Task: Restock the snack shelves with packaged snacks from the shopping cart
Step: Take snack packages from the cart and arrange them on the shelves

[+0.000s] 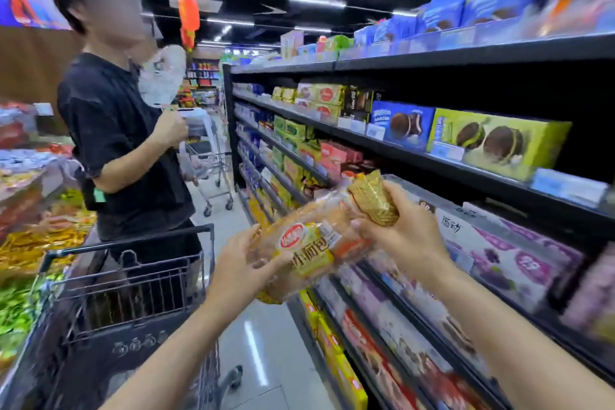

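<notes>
A clear bag of small breads [307,243] with a yellow and red label hangs in the air between the cart and the shelves. My left hand [246,263] holds its lower left end, fingers curled under it. My right hand [396,233] grips the gold crimped top end of the bag, close to the shelf front. The dark wire shopping cart [133,280] stands at the lower left, its basket partly hidden by my left arm. The snack shelves [416,156] run along the right, filled with boxed cakes and biscuits.
A person in a black T-shirt [123,143] stands just behind the cart, holding a plastic bag. A second cart [213,170] stands farther down the aisle. Bins of loose wrapped sweets [30,226] line the left side. The aisle floor [263,343] runs between.
</notes>
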A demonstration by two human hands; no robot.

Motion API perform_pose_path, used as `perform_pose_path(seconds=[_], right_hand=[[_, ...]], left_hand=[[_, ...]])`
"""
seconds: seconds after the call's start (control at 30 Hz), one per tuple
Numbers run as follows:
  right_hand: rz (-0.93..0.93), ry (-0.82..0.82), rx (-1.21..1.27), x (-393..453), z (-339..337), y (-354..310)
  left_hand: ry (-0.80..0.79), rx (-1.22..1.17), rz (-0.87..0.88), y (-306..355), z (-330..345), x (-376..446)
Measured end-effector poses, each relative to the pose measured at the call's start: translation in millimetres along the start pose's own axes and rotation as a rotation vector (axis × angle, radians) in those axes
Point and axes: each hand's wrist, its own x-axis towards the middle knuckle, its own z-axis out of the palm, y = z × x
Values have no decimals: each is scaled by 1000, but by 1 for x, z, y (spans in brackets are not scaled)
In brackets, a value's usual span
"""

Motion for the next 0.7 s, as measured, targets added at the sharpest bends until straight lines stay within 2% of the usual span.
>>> perform_pose_path(seconds=[0.1,0.23,0.4,0.7], right_hand=[[74,136,87,-23,-16,-14],[114,301,72,-58,-44,-35],[201,457,7,-110,-99,-55],[403,713,-176,-219,-210,-87]], left_hand=[[-12,-131,-118,0,3,5],[-132,-401,-153,16,25,13],[-261,-614,-65,77,65,-14],[-503,-778,189,199,110,-95]])
